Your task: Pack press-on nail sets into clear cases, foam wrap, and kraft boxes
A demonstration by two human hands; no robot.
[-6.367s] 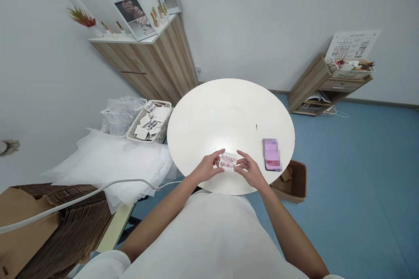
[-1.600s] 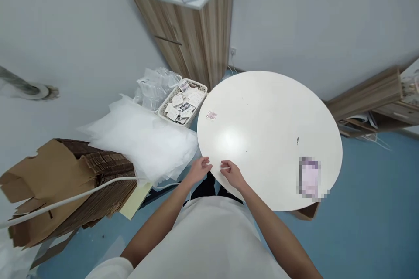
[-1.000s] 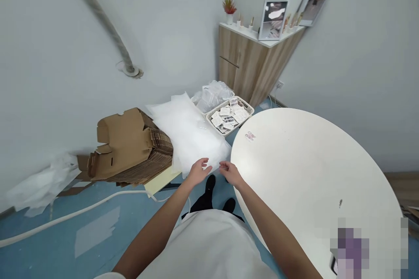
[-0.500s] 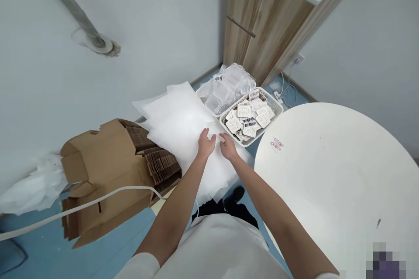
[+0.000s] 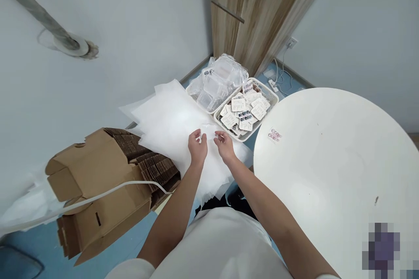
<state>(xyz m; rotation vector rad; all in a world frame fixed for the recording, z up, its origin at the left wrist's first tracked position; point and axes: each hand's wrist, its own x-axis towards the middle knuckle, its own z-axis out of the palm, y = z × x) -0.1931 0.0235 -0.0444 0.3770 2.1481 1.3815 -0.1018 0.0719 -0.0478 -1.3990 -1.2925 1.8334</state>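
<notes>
My left hand and my right hand are over a stack of thin white foam sheets. Between them they pinch a small, clear, lidded plastic case, one hand at each end. Its contents cannot be made out. A white basket full of small printed nail-set cards stands just beyond my right hand. One pink nail set lies on the near left edge of the round white table.
Clear plastic cases are heaped behind the basket. Flattened brown cardboard boxes lie stacked at the left, a white cable running across them. A wooden cabinet stands against the wall. A blurred phone lies at the table's right.
I turned left from the table, where one pink nail set now lies. Both hands moved over the foam sheets and now pinch a small clear case.
</notes>
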